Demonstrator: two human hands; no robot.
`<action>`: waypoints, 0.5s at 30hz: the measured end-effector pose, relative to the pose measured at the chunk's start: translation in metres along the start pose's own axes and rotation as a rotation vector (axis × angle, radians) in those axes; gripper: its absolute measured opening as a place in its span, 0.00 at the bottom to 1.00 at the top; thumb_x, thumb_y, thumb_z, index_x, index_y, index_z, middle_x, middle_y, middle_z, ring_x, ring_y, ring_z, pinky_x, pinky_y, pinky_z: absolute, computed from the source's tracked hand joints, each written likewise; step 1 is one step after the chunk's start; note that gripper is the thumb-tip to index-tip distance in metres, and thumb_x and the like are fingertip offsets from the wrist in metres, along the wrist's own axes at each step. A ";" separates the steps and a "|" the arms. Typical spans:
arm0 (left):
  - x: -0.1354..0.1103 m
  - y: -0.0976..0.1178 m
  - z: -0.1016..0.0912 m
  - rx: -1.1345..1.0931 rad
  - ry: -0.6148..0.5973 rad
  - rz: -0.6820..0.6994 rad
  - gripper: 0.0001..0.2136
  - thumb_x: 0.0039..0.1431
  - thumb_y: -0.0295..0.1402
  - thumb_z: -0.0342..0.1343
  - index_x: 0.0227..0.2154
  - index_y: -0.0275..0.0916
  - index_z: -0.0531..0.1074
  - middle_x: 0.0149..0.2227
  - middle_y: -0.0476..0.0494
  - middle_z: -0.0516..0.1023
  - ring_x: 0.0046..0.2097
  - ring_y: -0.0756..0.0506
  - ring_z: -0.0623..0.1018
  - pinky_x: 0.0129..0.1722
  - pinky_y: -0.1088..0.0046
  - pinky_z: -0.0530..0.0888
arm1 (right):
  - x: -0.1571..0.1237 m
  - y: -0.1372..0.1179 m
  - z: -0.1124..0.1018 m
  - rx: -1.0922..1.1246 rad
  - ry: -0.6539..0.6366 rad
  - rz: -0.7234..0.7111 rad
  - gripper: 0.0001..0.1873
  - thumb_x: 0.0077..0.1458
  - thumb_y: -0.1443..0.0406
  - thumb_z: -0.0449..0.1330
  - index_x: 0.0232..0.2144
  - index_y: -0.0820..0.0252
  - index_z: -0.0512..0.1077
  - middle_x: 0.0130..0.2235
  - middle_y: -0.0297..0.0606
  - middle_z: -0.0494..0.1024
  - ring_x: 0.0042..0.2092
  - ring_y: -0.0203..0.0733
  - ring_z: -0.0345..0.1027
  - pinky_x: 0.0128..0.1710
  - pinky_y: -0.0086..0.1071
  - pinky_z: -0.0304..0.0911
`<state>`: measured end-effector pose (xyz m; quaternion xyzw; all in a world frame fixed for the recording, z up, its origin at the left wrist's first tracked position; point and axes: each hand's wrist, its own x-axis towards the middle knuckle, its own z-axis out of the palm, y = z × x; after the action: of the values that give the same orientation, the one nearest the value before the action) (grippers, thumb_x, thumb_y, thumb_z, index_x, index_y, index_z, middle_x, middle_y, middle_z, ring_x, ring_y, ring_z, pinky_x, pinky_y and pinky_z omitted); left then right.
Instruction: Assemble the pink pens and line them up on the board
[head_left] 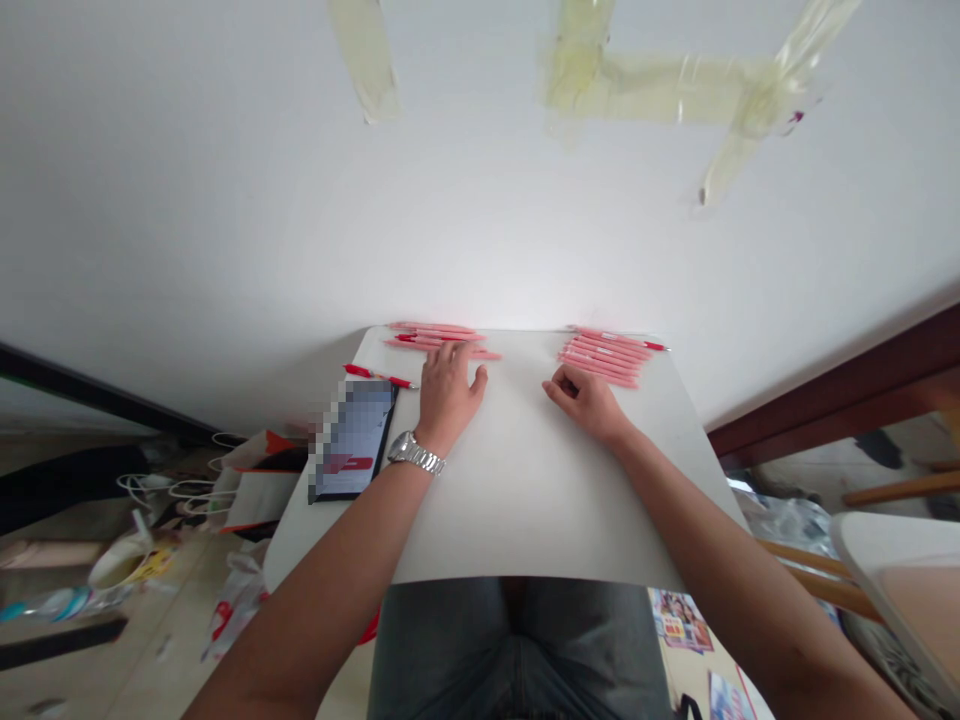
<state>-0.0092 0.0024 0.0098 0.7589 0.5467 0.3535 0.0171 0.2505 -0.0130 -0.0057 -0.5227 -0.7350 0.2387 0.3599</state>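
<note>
My left hand [448, 392], with a metal watch on its wrist, rests at the left group of pink pens [435, 328]. Its fingers reach over the lower pens and the thumb stands apart; fingertip contact is partly hidden. On the other side, my right hand [589, 402] lies on the white table with its fingers curled in and nothing visible in them. Just beyond it, several pink pens [607, 358] lie side by side in a row. A pen with a red end [657, 346] sticks out at that row's far right.
A red and white pen [379, 377] lies above a dark-edged tablet [349, 440] on the table's left. The white wall [480, 220] meets the table's far edge. Paper bags [262, 480] and clutter stand on the floor at left; another white surface [900, 560] is at right.
</note>
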 end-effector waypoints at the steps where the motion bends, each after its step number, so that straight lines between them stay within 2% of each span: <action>1: 0.000 0.000 0.001 0.030 -0.007 -0.007 0.14 0.68 0.31 0.55 0.54 0.43 0.74 0.54 0.36 0.77 0.57 0.31 0.73 0.59 0.51 0.68 | 0.000 0.000 0.000 0.000 0.005 -0.002 0.17 0.63 0.52 0.59 0.28 0.56 0.66 0.25 0.30 0.64 0.28 0.37 0.54 0.29 0.32 0.51; 7: -0.004 0.000 0.005 0.156 -0.041 -0.046 0.17 0.68 0.32 0.55 0.58 0.46 0.73 0.58 0.36 0.77 0.55 0.29 0.72 0.51 0.50 0.69 | 0.000 -0.001 -0.001 0.005 0.038 -0.006 0.17 0.64 0.52 0.59 0.29 0.56 0.66 0.24 0.29 0.64 0.27 0.36 0.54 0.29 0.33 0.50; 15: -0.005 -0.001 0.006 0.178 -0.054 -0.049 0.17 0.68 0.34 0.55 0.58 0.47 0.73 0.57 0.35 0.77 0.54 0.29 0.72 0.50 0.50 0.69 | 0.000 -0.001 -0.001 0.017 0.042 0.007 0.18 0.64 0.51 0.59 0.29 0.56 0.66 0.24 0.29 0.64 0.27 0.36 0.54 0.29 0.33 0.50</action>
<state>-0.0076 0.0008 0.0017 0.7529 0.5939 0.2822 -0.0271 0.2506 -0.0138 -0.0044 -0.5272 -0.7235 0.2350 0.3787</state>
